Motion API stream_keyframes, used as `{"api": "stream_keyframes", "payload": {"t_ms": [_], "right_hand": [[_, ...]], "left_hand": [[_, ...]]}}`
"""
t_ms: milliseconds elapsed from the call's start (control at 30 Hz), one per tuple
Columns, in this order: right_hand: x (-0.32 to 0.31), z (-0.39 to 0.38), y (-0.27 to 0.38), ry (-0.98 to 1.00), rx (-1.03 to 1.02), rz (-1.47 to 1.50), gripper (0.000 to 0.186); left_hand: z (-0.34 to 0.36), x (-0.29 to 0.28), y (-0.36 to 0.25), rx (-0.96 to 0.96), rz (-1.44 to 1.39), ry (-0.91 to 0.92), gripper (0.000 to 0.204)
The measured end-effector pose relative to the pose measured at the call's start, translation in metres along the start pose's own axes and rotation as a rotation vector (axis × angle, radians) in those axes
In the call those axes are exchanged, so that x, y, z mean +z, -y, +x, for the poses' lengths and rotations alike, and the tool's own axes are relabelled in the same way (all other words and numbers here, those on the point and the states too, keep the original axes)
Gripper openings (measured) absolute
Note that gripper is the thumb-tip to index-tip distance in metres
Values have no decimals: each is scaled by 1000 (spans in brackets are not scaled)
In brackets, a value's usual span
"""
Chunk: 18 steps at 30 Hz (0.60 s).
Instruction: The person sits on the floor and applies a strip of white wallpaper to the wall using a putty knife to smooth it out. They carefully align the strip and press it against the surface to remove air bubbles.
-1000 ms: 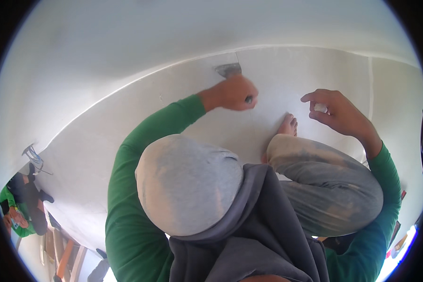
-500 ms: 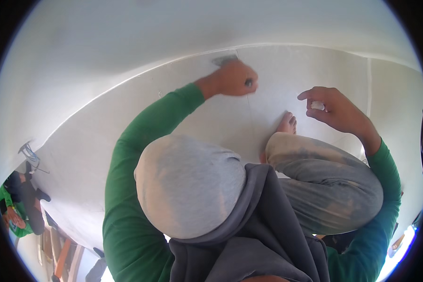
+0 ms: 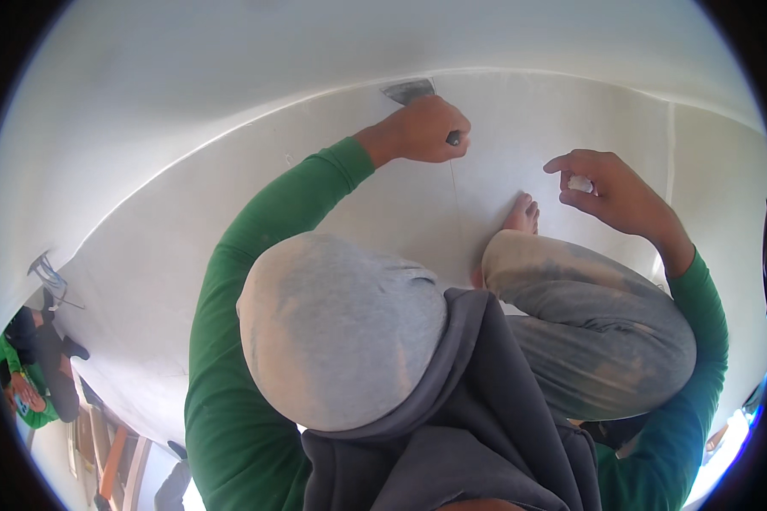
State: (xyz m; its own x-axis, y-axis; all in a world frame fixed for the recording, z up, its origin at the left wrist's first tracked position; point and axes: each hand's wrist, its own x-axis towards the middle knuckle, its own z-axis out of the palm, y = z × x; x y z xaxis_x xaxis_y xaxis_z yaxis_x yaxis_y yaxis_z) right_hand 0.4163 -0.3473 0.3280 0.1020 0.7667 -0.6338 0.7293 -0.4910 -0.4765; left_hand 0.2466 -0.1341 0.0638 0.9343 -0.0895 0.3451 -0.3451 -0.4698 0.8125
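My left hand (image 3: pixel 424 128) is closed around the handle of a putty knife (image 3: pixel 406 91). The grey blade points away from me, against or just over the pale floor (image 3: pixel 349 128) close to its joint with the wall; I cannot tell whether it touches. The dark handle end pokes out of my fist. On the right, my right hand (image 3: pixel 622 192) curls round a small white lump (image 3: pixel 580 183), which looks like paper or filler. Its index finger is partly stretched out, and this hand stays above the floor near my bare foot (image 3: pixel 522 213).
A pale curved-looking wall (image 3: pixel 315 43) borders the floor on the far side. A thin seam (image 3: pixel 454 183) runs across the floor from the wall towards me. Wires (image 3: pixel 49 274) stick out at the far left, near another person in green (image 3: pixel 30 383). Wooden pieces (image 3: pixel 111 464) lie lower left.
My left hand has moved slightly away from me with the putty knife, whose blade now shows more clearly near the wall joint. My right hand has shifted only a little.
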Motion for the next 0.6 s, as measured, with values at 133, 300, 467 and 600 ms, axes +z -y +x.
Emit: {"api": "stream_keyframes", "payload": {"t_ms": [133, 300, 467, 600], "right_hand": [[0, -1, -1, -11, 25, 50, 36], [0, -1, 1, -12, 4, 50, 36], [-1, -2, -1, -15, -4, 31, 37], [-2, 0, -3, -8, 1, 18, 37]], "left_hand": [[-4, 5, -8, 52, -13, 59, 26], [6, -3, -11, -76, -36, 27, 29], [14, 0, -2, -44, -33, -2, 30], [10, 5, -7, -3, -60, 52, 31]]}}
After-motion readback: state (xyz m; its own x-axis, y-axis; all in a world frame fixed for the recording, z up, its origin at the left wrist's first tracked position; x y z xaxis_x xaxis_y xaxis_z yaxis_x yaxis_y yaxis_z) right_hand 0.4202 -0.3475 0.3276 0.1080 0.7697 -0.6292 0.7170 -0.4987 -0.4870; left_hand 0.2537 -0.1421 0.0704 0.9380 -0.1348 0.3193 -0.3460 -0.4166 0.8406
